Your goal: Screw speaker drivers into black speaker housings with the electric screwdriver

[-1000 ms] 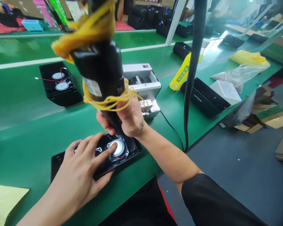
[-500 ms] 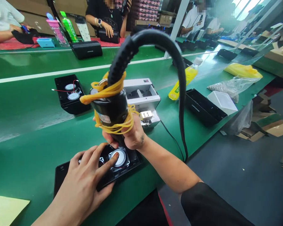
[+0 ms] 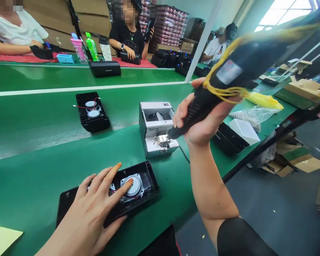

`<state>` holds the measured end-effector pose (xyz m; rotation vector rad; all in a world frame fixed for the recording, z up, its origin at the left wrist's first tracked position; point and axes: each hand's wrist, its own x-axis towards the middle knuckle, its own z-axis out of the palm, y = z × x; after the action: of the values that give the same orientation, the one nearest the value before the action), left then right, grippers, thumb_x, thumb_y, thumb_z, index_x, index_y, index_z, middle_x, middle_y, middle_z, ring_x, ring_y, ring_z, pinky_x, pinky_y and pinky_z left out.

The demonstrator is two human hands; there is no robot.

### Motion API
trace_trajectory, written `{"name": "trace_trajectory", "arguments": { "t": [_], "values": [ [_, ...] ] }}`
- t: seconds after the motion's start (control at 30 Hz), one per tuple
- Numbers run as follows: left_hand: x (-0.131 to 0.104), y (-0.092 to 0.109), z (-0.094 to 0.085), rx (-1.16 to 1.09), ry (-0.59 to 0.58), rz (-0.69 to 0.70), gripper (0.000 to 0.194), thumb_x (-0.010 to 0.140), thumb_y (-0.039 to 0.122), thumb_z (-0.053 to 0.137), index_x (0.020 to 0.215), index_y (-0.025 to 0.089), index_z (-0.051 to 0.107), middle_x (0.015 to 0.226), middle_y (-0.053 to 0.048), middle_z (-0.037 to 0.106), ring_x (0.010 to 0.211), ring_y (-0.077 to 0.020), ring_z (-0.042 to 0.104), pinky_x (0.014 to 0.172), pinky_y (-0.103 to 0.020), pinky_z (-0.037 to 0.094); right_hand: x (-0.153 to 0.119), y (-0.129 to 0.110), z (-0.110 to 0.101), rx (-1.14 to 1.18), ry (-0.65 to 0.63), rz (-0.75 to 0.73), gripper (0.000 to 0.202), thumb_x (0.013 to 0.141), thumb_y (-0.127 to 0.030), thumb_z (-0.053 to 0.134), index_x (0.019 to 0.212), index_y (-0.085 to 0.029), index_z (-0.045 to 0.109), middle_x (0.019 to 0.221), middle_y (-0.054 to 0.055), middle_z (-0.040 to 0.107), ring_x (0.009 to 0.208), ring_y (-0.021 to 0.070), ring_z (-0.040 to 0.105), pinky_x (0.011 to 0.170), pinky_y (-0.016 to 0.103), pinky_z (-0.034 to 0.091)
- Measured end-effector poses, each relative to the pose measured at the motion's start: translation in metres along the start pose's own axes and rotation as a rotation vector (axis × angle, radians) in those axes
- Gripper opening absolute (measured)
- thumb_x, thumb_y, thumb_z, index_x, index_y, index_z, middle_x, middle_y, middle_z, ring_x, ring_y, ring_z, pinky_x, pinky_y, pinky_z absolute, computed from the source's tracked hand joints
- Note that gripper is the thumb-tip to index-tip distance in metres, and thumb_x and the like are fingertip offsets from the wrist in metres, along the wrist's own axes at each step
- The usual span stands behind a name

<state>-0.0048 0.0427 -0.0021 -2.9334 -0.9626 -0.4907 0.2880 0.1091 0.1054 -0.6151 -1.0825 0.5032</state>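
Open black case (image 3: 152, 184) on the near part of the green bench (image 3: 128, 147), lying slantwise with its hollow side up. A round speaker (image 3: 135, 192) sits in its right-hand portion; another, farther left, is largely covered by the left hand (image 3: 97, 204). That hand is spread across the case, its index fingertip resting on the right-hand speaker and its thumb along the near edge.

The work appears partway along: the speakers are seated, but no cover closes the case. Whether screws stand in the speaker corners is too small to tell, so what is left there cannot be counted.

Beyond the case and to its right, the right hand (image 3: 202, 122) is wrapped around a power screwdriver (image 3: 222, 83) bound with yellow bands. The tool is tilted, its tip at the metal block (image 3: 163, 139) of a screw feeder (image 3: 151, 131); contact cannot be confirmed.

Farther left, a second open case (image 3: 97, 125) holds two speakers with a loose red wire, uncovered likewise. At right, behind the forearm, lie a lettered black case (image 3: 232, 141), a white box (image 3: 244, 130) and a clear bag (image 3: 252, 119) of small pieces.
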Motion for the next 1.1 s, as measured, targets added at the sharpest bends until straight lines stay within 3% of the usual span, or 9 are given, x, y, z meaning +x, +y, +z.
{"name": "trace_trajectory", "arguments": {
  "t": [0.13, 0.33, 0.53, 0.67, 0.73, 0.87, 1.0, 1.1],
  "values": [
    [-0.004, -0.002, -0.003, 0.054, 0.001, 0.036, 0.064, 0.089, 0.027, 0.064, 0.152, 0.032, 0.054, 0.169, -0.017, 0.036, 0.14, -0.0423, 0.049, 0.102, -0.065, 0.052, -0.002, 0.014, -0.006, 0.003, -0.081, 0.069, 0.062, 0.087, -0.086, 0.05, 0.102, -0.028, 0.064, 0.055, -0.005, 0.051, 0.035, 0.0137, 0.041, 0.034, 0.028, 0.032],
    [-0.011, -0.002, -0.01, 0.09, 0.012, 0.026, 0.063, 0.089, 0.027, 0.063, 0.151, 0.032, 0.055, 0.164, -0.016, 0.042, 0.141, -0.0427, 0.048, 0.103, -0.065, 0.052, -0.008, 0.02, -0.012, 0.06, -0.125, 0.043, 0.065, 0.091, -0.082, 0.052, 0.111, -0.022, 0.065, 0.055, -0.005, 0.054, 0.033, 0.0118, 0.043, 0.031, 0.025, 0.031],
    [-0.019, -0.005, -0.009, 0.029, -0.046, -0.026, 0.069, 0.088, 0.027, 0.067, 0.154, 0.04, 0.051, 0.173, -0.011, 0.03, 0.146, -0.0425, 0.044, 0.107, -0.065, 0.048, -0.016, 0.007, -0.007, 0.04, -0.121, 0.085, 0.072, 0.088, -0.085, 0.054, 0.121, -0.022, 0.065, 0.055, -0.007, 0.054, 0.033, 0.0107, 0.041, 0.032, 0.024, 0.03],
    [-0.023, -0.004, -0.007, -0.066, -0.092, -0.094, 0.069, 0.087, 0.041, 0.075, 0.151, 0.045, 0.052, 0.176, -0.008, 0.026, 0.15, -0.0432, 0.04, 0.113, -0.067, 0.041, -0.02, -0.014, 0.002, 0.079, -0.1, 0.112, 0.074, 0.08, -0.088, 0.062, 0.118, -0.024, 0.071, 0.051, -0.008, 0.051, 0.031, 0.0102, 0.035, 0.028, 0.023, 0.026],
    [-0.023, -0.002, -0.009, -0.088, -0.125, -0.101, 0.071, 0.084, 0.044, 0.079, 0.15, 0.044, 0.054, 0.176, -0.009, 0.026, 0.151, -0.0437, 0.038, 0.116, -0.068, 0.037, -0.019, -0.026, 0.01, 0.102, -0.117, 0.157, 0.07, 0.076, -0.085, 0.069, 0.115, -0.027, 0.074, 0.05, -0.007, 0.052, 0.031, 0.0113, 0.036, 0.027, 0.025, 0.029],
    [-0.021, 0.001, -0.013, -0.084, -0.176, -0.123, 0.083, 0.077, 0.033, 0.085, 0.152, 0.042, 0.052, 0.177, -0.011, 0.023, 0.153, -0.0462, 0.035, 0.121, -0.069, 0.031, -0.016, -0.035, 0.037, 0.238, -0.298, 0.221, 0.059, 0.074, -0.079, 0.076, 0.111, -0.033, 0.076, 0.053, -0.005, 0.057, 0.034, 0.0137, 0.045, 0.029, 0.027, 0.036],
    [-0.019, 0.002, -0.015, -0.08, -0.199, -0.125, 0.084, 0.077, 0.032, 0.085, 0.153, 0.039, 0.051, 0.176, -0.015, 0.024, 0.153, -0.0481, 0.034, 0.121, -0.07, 0.029, -0.035, -0.023, 0.079, 0.286, -0.326, 0.331, 0.064, 0.073, -0.084, 0.073, 0.107, -0.031, 0.069, 0.052, -0.007, 0.054, 0.034, 0.0123, 0.044, 0.033, 0.025, 0.036],
    [-0.019, 0.002, -0.015, -0.09, -0.194, -0.124, 0.085, 0.079, 0.032, 0.084, 0.156, 0.039, 0.049, 0.176, -0.016, 0.023, 0.154, -0.0476, 0.034, 0.121, -0.069, 0.028, -0.057, -0.003, 0.099, 0.288, -0.324, 0.403, 0.069, 0.079, -0.089, 0.061, 0.113, -0.029, 0.063, 0.052, -0.009, 0.052, 0.033, 0.0118, 0.039, 0.032, 0.024, 0.033]
  ]
}}
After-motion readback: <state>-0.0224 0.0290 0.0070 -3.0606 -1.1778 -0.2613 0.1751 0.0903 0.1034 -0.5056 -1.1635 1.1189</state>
